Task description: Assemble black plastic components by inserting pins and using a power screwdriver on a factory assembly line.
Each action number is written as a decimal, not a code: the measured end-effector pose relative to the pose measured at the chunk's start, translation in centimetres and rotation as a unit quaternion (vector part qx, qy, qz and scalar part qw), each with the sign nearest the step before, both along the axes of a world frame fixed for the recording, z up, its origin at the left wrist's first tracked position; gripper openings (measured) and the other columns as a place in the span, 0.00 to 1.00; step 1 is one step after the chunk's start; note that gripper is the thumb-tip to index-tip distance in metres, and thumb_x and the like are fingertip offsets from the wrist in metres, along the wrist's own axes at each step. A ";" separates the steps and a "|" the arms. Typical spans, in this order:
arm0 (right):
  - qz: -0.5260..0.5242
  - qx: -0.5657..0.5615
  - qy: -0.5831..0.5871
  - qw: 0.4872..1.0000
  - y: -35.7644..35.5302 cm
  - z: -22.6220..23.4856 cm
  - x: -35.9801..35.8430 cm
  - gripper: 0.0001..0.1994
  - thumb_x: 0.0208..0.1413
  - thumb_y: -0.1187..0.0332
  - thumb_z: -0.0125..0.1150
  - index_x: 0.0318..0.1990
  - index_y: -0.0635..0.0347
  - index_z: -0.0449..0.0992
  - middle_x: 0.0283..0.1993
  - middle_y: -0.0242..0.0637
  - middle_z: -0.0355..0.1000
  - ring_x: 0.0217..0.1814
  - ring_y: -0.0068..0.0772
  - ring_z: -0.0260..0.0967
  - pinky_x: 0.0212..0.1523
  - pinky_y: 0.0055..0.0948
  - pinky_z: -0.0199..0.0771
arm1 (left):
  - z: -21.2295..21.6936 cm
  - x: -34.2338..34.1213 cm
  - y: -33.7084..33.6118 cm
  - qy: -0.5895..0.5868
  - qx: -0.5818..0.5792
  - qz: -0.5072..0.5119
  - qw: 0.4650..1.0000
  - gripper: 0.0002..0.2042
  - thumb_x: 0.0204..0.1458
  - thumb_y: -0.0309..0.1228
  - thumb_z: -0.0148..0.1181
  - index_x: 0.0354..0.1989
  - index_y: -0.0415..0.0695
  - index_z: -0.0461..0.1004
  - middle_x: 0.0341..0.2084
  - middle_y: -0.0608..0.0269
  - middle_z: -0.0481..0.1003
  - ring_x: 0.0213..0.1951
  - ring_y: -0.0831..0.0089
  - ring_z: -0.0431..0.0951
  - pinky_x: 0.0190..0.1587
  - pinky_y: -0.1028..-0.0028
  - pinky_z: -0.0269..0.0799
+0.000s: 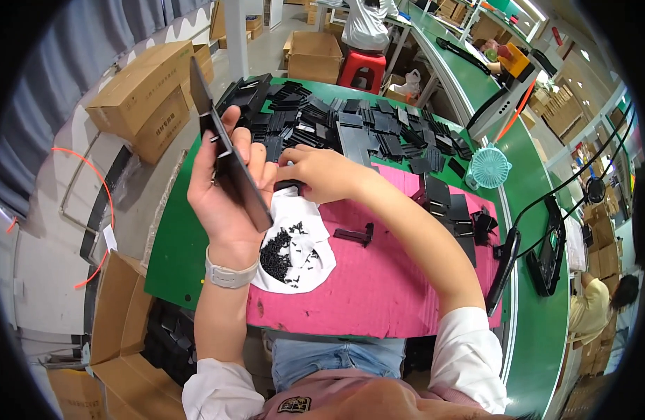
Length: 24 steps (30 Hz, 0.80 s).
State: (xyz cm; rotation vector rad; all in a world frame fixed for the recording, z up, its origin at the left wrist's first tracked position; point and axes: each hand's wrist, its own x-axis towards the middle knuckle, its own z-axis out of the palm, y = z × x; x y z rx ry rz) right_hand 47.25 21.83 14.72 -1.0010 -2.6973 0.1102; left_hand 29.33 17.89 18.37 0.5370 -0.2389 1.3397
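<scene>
My left hand [228,182] is closed around a thin black plastic panel [242,178], held up on edge and tilted. Close beside it, my right hand [326,171] has its fingers bent inward. A dark piece [289,185] shows under those fingertips, but its kind and the exact grip are hidden. Just below both hands lies a white cloth or bag [314,269], bearing a heap of tiny black pieces [275,257], too small to name. A black plastic bracket [354,235] rests on the pink mat [385,294] to the right of the cloth.
Many flat black plastic parts [294,115] are piled along the far side of the green table [168,259]. Black housings [438,196] and a small turquoise fan [489,166] stand at the right. An open carton [119,329] sits at the lower left. Another person [368,24] sits far off.
</scene>
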 end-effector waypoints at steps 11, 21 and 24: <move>-0.173 -0.115 0.372 0.905 -4.7 2.8 5.5 0.20 0.43 0.79 0.67 0.45 0.62 0.68 0.42 0.34 0.71 0.42 0.28 0.74 0.33 0.25 0.76 | -2.1 3.0 -0.7 0.117 -0.159 0.011 0.980 0.09 0.59 0.29 0.54 0.44 0.39 0.74 0.33 0.64 0.77 0.38 0.74 0.78 0.42 0.77 0.75; -0.081 -0.213 0.596 0.770 -15.0 3.2 9.7 0.23 0.44 0.79 0.70 0.49 0.67 0.68 0.48 0.40 0.70 0.42 0.27 0.73 0.36 0.25 0.79 | -3.6 7.7 -5.3 0.338 -0.084 0.011 0.937 0.15 0.57 0.25 0.54 0.52 0.38 0.66 0.43 0.62 0.73 0.43 0.76 0.75 0.45 0.76 0.73; -0.127 -0.212 0.602 0.759 -16.2 3.7 8.9 0.23 0.42 0.78 0.72 0.47 0.68 0.69 0.40 0.40 0.72 0.33 0.27 0.74 0.30 0.23 0.77 | -3.7 8.5 -6.3 0.370 -0.052 0.015 0.928 0.14 0.58 0.26 0.51 0.52 0.39 0.66 0.44 0.61 0.74 0.43 0.73 0.77 0.47 0.72 0.74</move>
